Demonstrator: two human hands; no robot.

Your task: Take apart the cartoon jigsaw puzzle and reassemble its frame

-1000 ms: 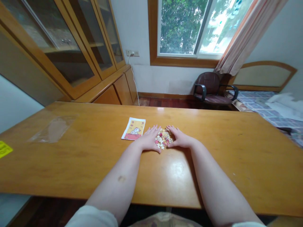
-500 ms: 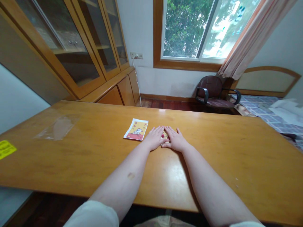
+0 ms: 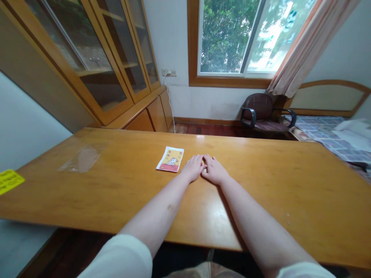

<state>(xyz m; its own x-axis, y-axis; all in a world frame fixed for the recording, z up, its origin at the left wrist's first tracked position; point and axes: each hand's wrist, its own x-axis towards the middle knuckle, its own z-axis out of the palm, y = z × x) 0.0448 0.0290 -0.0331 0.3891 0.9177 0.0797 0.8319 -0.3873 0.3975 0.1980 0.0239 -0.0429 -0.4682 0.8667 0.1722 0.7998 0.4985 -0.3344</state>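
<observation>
On the wooden table, a small flat yellow-and-red patterned thing (image 3: 204, 170) shows only as a sliver between my two hands; its kind cannot be made out. My left hand (image 3: 192, 168) curves over its left side, fingers together. From the right, my right hand (image 3: 215, 170) closes on it in the same way. The fingertips almost meet at the far side, and the thumbs come together in front. Just left of my left hand lies a white-edged picture card (image 3: 171, 159) with a white cartoon animal on yellow and red, touched by neither hand.
A clear plastic bag (image 3: 84, 158) lies flat on the left of the table (image 3: 139, 197). A yellow label (image 3: 10, 181) sits at the left edge. Beyond are a glass-door cabinet (image 3: 113, 96), an office chair (image 3: 259, 112) and a bed (image 3: 319, 131).
My hands have drawn closer together and cover more of the patterned thing. The whole view has shifted slightly, while the picture card and plastic bag stay in place on the table.
</observation>
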